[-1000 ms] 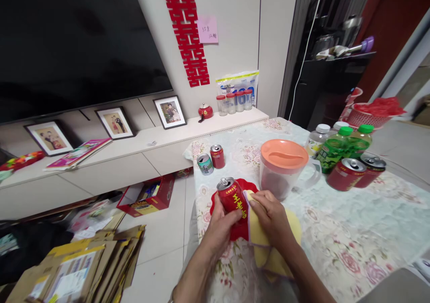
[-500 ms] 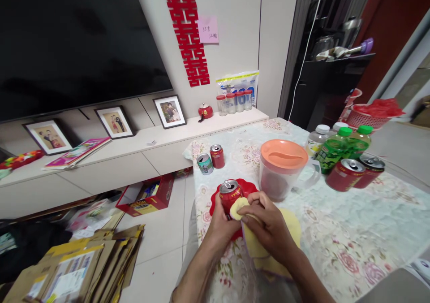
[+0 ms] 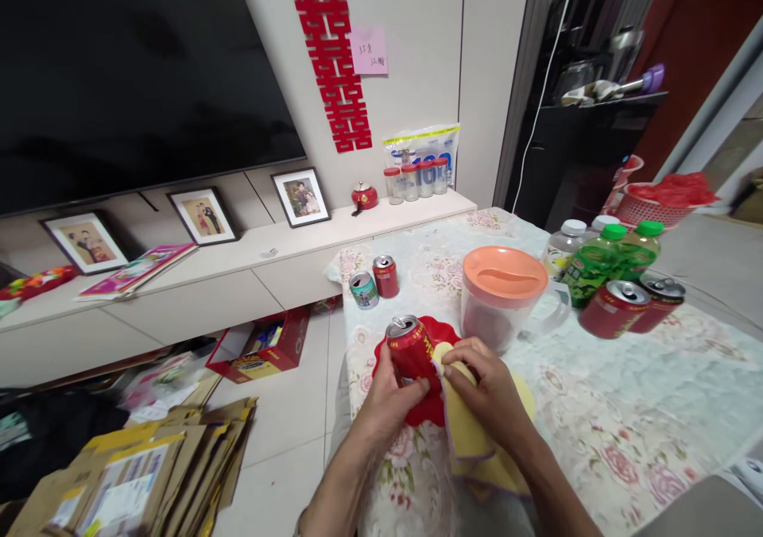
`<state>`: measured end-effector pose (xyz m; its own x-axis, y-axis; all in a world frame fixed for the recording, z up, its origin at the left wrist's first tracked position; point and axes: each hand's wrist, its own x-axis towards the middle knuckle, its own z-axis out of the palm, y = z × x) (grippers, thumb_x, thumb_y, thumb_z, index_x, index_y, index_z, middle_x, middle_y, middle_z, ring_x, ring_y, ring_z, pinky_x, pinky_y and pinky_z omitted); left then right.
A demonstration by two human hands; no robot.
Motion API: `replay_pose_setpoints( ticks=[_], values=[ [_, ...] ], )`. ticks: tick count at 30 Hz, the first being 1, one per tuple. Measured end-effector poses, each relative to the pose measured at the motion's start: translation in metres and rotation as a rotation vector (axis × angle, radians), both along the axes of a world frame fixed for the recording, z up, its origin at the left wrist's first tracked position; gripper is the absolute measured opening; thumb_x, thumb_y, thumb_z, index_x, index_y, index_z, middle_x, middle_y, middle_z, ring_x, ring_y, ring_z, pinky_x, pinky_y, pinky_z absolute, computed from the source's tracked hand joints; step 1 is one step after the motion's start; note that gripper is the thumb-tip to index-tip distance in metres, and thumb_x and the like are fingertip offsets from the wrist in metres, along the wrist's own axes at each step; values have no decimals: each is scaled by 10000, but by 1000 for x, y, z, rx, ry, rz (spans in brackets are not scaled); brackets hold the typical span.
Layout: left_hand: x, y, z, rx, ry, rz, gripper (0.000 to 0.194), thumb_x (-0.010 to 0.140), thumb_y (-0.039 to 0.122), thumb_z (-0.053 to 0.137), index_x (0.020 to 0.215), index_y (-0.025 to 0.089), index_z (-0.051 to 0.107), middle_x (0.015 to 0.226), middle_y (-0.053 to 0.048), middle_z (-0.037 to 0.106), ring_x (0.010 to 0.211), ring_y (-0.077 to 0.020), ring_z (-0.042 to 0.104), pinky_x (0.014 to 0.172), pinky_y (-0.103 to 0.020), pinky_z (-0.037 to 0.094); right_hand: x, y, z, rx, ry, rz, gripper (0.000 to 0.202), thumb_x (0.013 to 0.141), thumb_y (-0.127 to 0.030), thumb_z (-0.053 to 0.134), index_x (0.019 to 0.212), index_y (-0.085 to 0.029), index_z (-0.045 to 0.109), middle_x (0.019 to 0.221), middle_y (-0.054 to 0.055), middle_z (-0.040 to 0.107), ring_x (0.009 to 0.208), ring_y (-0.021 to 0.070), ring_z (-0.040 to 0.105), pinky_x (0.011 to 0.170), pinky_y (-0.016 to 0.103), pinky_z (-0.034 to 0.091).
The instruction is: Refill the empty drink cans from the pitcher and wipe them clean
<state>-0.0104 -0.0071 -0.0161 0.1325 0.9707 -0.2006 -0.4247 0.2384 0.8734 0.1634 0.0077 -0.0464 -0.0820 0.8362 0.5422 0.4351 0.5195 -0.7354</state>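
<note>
In my left hand (image 3: 390, 398) is an opened red soda can (image 3: 414, 346), tilted a little to the left with its top facing me. It is held over a red scalloped plate (image 3: 430, 410) near the table's left edge. My right hand (image 3: 480, 382) pinches a yellow cloth (image 3: 468, 426) with a purple edge, close to the can's right side. Most of the cloth hangs down below that hand. An orange-lidded clear pitcher (image 3: 504, 299) stands just beyond my right hand.
A small green can (image 3: 363, 291) and another red can (image 3: 386, 276) stand at the table's far left. Several bottles (image 3: 602, 259) and two larger red cans (image 3: 617, 309) are at the right. Flattened cardboard (image 3: 137, 481) lies on the floor at left.
The can has tilted more to the left in my left hand. My right hand has drawn the cloth slightly right, showing more of the can's side.
</note>
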Motion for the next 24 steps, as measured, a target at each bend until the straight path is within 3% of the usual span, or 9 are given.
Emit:
replay_pose_setpoints(
  ticks=[4,9,12,17,21,24],
  values=[
    [0,4,-7,41,153,33,776,656,235,891,1326,231,498,1154,-71,749,1014,-257,734,924,-372,566,-9,-4,1,58,22,-37,79,922,-190,640,912,-201,718,912,51,677,891,184,690,788,294,549],
    [5,3,-12,111,207,84,774,599,142,874,1268,244,497,1099,-34,743,987,-238,729,937,-357,561,-18,-14,12,176,6,-80,112,935,-180,656,1016,-217,723,999,60,652,911,170,689,791,277,570],
    [7,1,-13,119,219,87,794,591,117,863,1273,245,476,1040,-16,740,922,-218,719,880,-327,564,-19,-20,19,231,-24,-34,199,940,-144,633,1108,-222,706,1044,70,637,925,164,688,795,271,582],
    [6,1,-14,122,276,37,987,564,97,888,1416,252,414,1012,-28,750,882,-231,711,779,-308,561,-22,-23,19,298,-117,96,348,920,-87,585,1198,-261,702,1051,70,627,898,166,652,736,273,574],
    [11,-1,-10,116,224,20,908,588,124,878,1385,260,465,1073,-48,757,951,-266,733,833,-340,580,-22,-17,11,319,-37,-99,276,926,-105,608,1129,-236,742,1028,65,608,876,149,648,744,257,565],
    [16,-4,-8,117,184,24,869,564,102,880,1332,275,511,1113,-46,753,971,-279,735,843,-353,586,-15,-10,3,220,66,-208,202,964,-191,625,1115,-230,753,1050,70,656,952,165,687,822,273,572]
  ],
)
